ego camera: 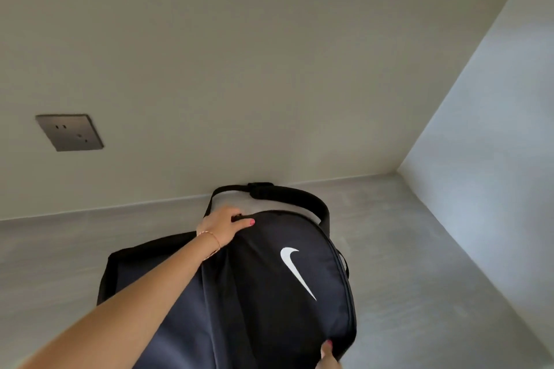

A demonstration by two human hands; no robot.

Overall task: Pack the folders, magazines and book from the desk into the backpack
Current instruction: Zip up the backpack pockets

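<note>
Black backpack [269, 293], white swoosh [295, 271], upright

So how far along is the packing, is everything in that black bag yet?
No folders, magazines or book show on the desk, so they may be inside. The left hand grips the backpack top; the right hand touches its lower edge. Whether it is zipped is unclear.

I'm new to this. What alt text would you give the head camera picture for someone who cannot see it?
A person's left hand grips the top edge of a black backpack with a white swoosh, which stands on a grey desk. The right hand touches its lower right edge, partly out of frame. A wall socket sits on the beige wall behind.
</note>
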